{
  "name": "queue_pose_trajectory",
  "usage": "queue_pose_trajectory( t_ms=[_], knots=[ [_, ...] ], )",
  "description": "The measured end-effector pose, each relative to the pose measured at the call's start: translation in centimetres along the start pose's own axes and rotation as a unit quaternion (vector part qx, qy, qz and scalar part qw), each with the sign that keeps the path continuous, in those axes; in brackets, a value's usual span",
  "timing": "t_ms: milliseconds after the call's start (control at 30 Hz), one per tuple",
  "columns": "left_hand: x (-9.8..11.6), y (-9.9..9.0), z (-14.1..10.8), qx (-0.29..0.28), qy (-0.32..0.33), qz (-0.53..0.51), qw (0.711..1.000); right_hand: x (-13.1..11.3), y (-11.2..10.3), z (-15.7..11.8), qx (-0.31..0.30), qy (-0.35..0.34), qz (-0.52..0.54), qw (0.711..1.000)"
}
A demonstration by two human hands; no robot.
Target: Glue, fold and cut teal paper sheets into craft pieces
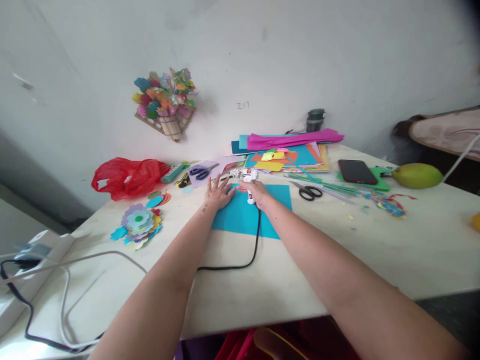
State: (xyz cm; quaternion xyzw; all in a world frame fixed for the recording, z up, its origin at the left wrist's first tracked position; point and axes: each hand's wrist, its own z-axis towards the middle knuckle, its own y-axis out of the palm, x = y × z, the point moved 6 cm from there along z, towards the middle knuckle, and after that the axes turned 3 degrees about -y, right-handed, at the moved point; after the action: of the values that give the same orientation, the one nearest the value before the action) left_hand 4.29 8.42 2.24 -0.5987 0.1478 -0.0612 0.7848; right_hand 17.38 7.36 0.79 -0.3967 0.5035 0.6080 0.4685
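Note:
A white hot glue gun is gripped in my right hand, its nozzle pointing left. From its handle a black cord runs down and off to the left across the table. Under it lies a flat blue sheet of paper. My left hand rests palm down with fingers spread at the sheet's upper left corner, holding nothing. Just beyond that hand are dark-handled scissors on lilac paper. A second pair of scissors, with black handles, lies right of the sheet.
Layered paper flowers and a red plastic bag are on the left. Stacked coloured sheets stand at the back. A phone and a green-yellow fruit lie right. A power strip with cables occupies the left edge.

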Motion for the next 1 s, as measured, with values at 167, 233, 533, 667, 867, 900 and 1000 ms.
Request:
queue_pose_trajectory(
  t_ms=[167,233,533,667,867,900,1000],
  knots=[
    [-1.0,0.8,0.1,-0.035,-0.033,-0.035,0.998,-0.3,0.0,-0.1,0.011,-0.003,0.022,1.0],
    [-1.7,0.9,0.1,-0.035,-0.048,-0.057,0.997,-0.5,0.1,-0.2,0.01,-0.005,0.033,0.999],
    [-1.5,1.1,0.1,-0.031,0.024,-0.052,0.998,-0.7,0.2,-0.3,0.015,-0.021,0.081,0.996],
    [-0.9,1.0,0.0,-0.027,0.029,-0.045,0.998,-0.4,0.0,-0.2,0.017,-0.017,0.057,0.998],
    [-0.3,0.4,-0.2,-0.01,0.007,-0.056,0.998,-0.3,-0.2,-0.2,0.025,-0.006,0.01,1.0],
    [-0.3,0.4,-0.2,-0.01,0.008,-0.053,0.999,-0.2,-0.2,-0.2,0.025,-0.004,0.006,1.0],
    [-0.8,0.6,0.0,-0.007,-0.004,-0.052,0.999,-0.1,-0.2,-0.1,0.021,-0.004,0.004,1.0]
  ],
)
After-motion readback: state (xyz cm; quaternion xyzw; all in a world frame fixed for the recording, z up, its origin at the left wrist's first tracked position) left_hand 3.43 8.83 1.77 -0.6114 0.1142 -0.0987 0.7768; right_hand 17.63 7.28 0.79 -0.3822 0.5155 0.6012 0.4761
